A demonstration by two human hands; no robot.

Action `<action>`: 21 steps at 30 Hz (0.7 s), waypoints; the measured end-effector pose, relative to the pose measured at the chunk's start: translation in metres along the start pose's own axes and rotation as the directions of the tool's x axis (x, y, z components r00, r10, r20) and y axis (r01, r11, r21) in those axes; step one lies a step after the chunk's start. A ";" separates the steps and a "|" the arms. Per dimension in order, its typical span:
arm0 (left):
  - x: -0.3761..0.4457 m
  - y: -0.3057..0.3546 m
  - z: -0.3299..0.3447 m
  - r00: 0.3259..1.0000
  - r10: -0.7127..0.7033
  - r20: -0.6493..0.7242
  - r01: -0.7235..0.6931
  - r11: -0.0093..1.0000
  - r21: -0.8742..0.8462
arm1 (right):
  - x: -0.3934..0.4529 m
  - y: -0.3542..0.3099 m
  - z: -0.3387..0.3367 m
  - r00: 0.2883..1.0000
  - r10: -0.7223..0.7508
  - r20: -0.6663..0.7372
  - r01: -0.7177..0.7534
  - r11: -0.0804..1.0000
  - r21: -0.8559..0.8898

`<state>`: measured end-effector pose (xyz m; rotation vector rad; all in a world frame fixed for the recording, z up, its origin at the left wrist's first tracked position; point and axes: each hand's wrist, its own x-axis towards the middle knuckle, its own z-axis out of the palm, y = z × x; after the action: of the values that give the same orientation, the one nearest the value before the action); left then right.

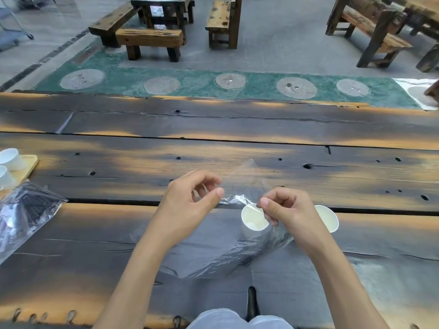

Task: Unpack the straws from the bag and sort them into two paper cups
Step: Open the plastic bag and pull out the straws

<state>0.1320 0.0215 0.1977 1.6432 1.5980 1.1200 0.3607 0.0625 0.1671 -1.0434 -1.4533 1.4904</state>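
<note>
Dark, scorched plank table (237, 150) in a hall of rough wooden benches (149, 39). Clear plastic bag (225, 252) stretched between both hands just above two paper cups: left paper cup (254, 217) and right paper cup (329, 218), both seemingly without straws. Left hand (190, 195) curled, thumb and fingers pinching one edge of the film; right hand (285, 207) pinching the crumpled edge opposite. No straws visible in this bag. Second bag (26, 214) at far left, full of dark straws (31, 203), resting beside a wooden tray (28, 167) with white cups (9, 159). Film likely weightless, limp, slippery: best gripped at the open mouth. Straws probably light, stiff, prone to rolling: best gathered mid-length as a bundle. Cups light, easily tipped.
</note>
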 end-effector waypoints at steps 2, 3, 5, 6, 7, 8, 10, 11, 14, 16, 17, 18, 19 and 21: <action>0.004 0.004 0.003 1.000 0.022 -0.011 -0.022 1.000 0.019 | 0.000 -0.001 0.002 1.000 0.006 0.006 -0.006 1.000 0.002; 0.007 0.004 0.003 0.999 0.034 -0.002 -0.033 0.999 0.042 | 0.000 -0.001 0.002 1.000 0.005 0.009 -0.005 1.000 0.002; 0.013 0.002 0.003 0.999 0.033 0.030 -0.034 0.998 0.048 | -0.002 -0.003 0.001 1.000 -0.002 0.014 0.002 1.000 0.007; 0.016 0.002 0.002 0.999 0.018 0.043 -0.019 0.999 0.031 | -0.002 -0.004 0.000 1.000 -0.006 0.014 0.006 1.000 0.011; 0.018 0.003 0.002 0.999 0.001 0.049 -0.002 1.000 0.019 | -0.003 -0.005 0.000 1.000 -0.008 0.012 0.008 1.000 0.014; 0.019 0.003 0.002 0.999 -0.013 0.047 0.012 1.000 0.017 | -0.003 -0.005 0.000 1.000 -0.008 0.005 0.008 1.000 0.014; 0.020 0.003 0.001 1.000 -0.031 0.007 0.030 1.000 0.004 | -0.002 -0.004 0.000 1.000 -0.010 -0.024 0.010 1.000 0.022; 0.019 0.002 -0.002 0.999 -0.028 -0.046 0.028 1.000 -0.009 | -0.002 -0.004 0.000 0.999 -0.013 -0.048 0.014 0.999 0.034; 0.016 -0.008 -0.016 0.945 -0.005 -0.328 0.015 1.000 0.027 | -0.001 -0.006 -0.005 0.991 -0.018 -0.135 0.029 0.996 0.078; 0.012 -0.015 -0.021 0.821 0.009 -0.571 0.028 0.998 0.055 | 0.002 -0.009 -0.007 0.984 -0.015 -0.179 0.038 0.991 0.126; 0.009 -0.018 -0.020 0.728 -0.018 -0.685 0.030 1.000 0.006 | 0.004 -0.012 -0.005 0.980 -0.008 -0.199 0.042 0.985 0.167; 0.006 -0.022 -0.019 0.631 -0.055 -0.774 0.021 0.998 -0.054 | 0.006 -0.016 -0.003 0.977 0.006 -0.214 0.044 0.973 0.228; 0.002 -0.026 -0.015 0.555 -0.093 -0.827 0.013 0.995 -0.103 | 0.009 -0.020 -0.001 0.974 0.026 -0.224 0.045 0.952 0.302; -0.003 -0.038 -0.001 0.490 -0.191 -0.851 0.030 0.979 -0.203 | 0.014 -0.030 0.004 0.972 0.065 -0.226 0.045 0.891 0.451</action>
<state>0.1124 0.0227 0.1647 0.7950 2.0595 2.1602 0.3514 0.0752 0.1964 -0.8970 -0.8724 1.5544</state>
